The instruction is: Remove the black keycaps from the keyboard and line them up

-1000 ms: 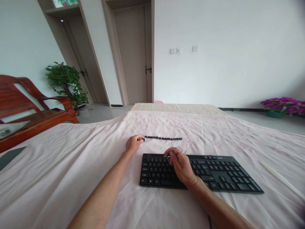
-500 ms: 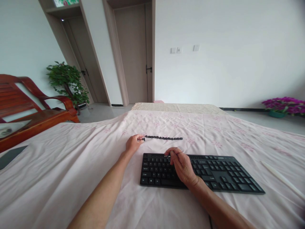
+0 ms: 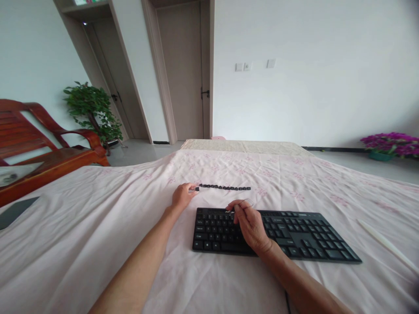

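Keycap (image 3: 197,189) pinched at tip of left grip (image 3: 181,196); right grip (image 3: 250,221) seemingly clasps wire tool (image 3: 230,211)

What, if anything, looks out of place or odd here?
Black pieces that look like keycaps sit in a slightly wavy row on the wrinkled cloth beyond the keyboard; odd because they normally belong on it. Another keycap is at the left hand. No spill shows.

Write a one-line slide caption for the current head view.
Left hand holds a keycap by the keycap row; right hand holds a tool over the keyboard.
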A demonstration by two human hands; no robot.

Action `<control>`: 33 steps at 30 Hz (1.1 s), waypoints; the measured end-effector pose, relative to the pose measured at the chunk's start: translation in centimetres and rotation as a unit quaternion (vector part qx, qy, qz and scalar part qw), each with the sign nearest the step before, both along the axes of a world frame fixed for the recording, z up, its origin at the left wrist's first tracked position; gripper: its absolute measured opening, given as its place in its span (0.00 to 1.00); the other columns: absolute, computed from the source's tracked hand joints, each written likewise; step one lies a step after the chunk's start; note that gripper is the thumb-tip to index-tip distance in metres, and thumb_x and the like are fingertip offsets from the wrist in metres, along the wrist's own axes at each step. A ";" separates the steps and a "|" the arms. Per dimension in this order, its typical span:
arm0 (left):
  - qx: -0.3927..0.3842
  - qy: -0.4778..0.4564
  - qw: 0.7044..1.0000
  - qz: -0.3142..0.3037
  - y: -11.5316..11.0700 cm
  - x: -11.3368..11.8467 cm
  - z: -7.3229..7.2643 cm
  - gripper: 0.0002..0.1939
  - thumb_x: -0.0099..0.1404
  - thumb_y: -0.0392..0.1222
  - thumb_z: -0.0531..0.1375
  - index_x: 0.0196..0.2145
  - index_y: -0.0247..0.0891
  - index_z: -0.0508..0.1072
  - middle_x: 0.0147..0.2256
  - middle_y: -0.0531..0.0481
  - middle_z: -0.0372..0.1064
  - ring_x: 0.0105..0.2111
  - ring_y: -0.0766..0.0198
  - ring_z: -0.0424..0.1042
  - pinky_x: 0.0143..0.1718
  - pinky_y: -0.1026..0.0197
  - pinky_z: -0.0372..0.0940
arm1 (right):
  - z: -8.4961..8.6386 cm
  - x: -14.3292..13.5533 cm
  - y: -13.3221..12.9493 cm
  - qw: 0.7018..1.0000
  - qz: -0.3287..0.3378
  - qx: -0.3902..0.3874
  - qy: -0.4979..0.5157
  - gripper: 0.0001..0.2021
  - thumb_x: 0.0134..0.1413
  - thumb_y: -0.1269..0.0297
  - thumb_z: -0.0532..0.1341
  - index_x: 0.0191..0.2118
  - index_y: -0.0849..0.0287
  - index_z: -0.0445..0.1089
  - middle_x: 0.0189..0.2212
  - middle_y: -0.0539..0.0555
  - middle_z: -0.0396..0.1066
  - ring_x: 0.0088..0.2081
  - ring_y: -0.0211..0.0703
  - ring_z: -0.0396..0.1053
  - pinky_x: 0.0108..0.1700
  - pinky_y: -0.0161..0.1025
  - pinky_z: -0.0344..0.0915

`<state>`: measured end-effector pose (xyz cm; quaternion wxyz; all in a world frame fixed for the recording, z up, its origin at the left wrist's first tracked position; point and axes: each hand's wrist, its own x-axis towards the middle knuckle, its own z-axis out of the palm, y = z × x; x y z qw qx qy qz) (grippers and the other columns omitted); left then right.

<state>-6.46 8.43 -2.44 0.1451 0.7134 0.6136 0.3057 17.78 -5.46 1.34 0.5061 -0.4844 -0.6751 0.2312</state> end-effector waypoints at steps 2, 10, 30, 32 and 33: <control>0.011 0.002 1.000 0.009 -0.4 0.0 0.3 0.13 0.57 0.41 0.62 0.42 0.41 0.75 0.43 0.48 0.73 0.44 0.62 0.70 0.46 0.63 0.61 | 0.0 -0.1 0.0 1.000 0.014 -0.003 0.020 0.13 0.65 0.59 0.49 0.39 0.57 0.68 0.26 0.49 0.68 0.23 0.36 0.63 0.33 0.36 0.63; 0.034 -0.064 0.997 0.014 -4.8 0.4 2.0 0.10 0.62 0.40 0.58 0.39 0.42 0.76 0.42 0.50 0.73 0.44 0.62 0.70 0.47 0.62 0.63 | 0.6 -0.7 0.2 0.991 0.041 -0.037 0.122 0.13 0.64 0.56 0.50 0.44 0.58 0.64 0.38 0.56 0.72 0.23 0.33 0.63 0.25 0.33 0.62; -0.067 -0.193 0.955 -0.217 -8.3 -0.1 1.3 0.07 0.60 0.44 0.60 0.32 0.40 0.78 0.42 0.48 0.73 0.44 0.60 0.69 0.46 0.63 0.63 | 1.7 -6.0 3.6 0.978 0.188 -0.069 -0.058 0.16 0.66 0.57 0.46 0.36 0.58 0.68 0.20 0.46 0.64 0.21 0.33 0.62 0.29 0.32 0.61; -0.071 -0.179 0.953 -0.232 -8.1 -0.1 1.1 0.07 0.59 0.43 0.61 0.28 0.39 0.76 0.40 0.49 0.72 0.43 0.60 0.69 0.46 0.63 0.63 | 1.8 -6.1 3.6 0.976 0.194 -0.064 -0.076 0.16 0.65 0.57 0.46 0.34 0.57 0.67 0.21 0.46 0.65 0.21 0.33 0.62 0.30 0.32 0.61; -0.071 -0.174 0.953 -0.240 -8.1 -0.1 1.0 0.08 0.59 0.44 0.61 0.26 0.38 0.75 0.38 0.49 0.72 0.42 0.60 0.69 0.45 0.63 0.63 | 1.8 -6.2 3.5 0.975 0.198 -0.058 -0.084 0.16 0.66 0.58 0.46 0.34 0.57 0.67 0.21 0.46 0.65 0.21 0.33 0.62 0.30 0.33 0.61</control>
